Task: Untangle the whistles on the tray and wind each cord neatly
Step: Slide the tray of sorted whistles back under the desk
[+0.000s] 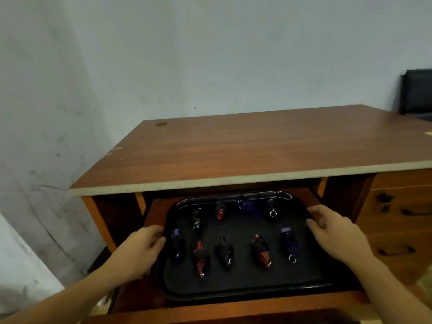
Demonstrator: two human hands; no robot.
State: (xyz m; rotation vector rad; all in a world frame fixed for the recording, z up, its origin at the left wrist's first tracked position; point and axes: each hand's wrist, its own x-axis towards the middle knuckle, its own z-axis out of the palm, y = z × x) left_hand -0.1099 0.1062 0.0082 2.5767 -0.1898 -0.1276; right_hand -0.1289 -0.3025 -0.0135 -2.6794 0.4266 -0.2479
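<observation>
A black tray [245, 292] sits on a pull-out shelf under the desk top. Several whistles lie apart on it, each with its dark cord wound around it: red ones [200, 254] [261, 251], a black one [224, 251], blue ones [288, 240] [176, 243], and more in the back row [219, 210] [271, 209]. My left hand [140, 249] grips the tray's left rim. On the right rim, my right hand [336, 232] holds the tray with curled fingers.
The wooden desk top [257, 146] overhangs the tray's far edge. Drawers with dark handles [397, 230] are to the right. A grey wall stands behind and to the left. A dark chair [417, 92] shows at the far right.
</observation>
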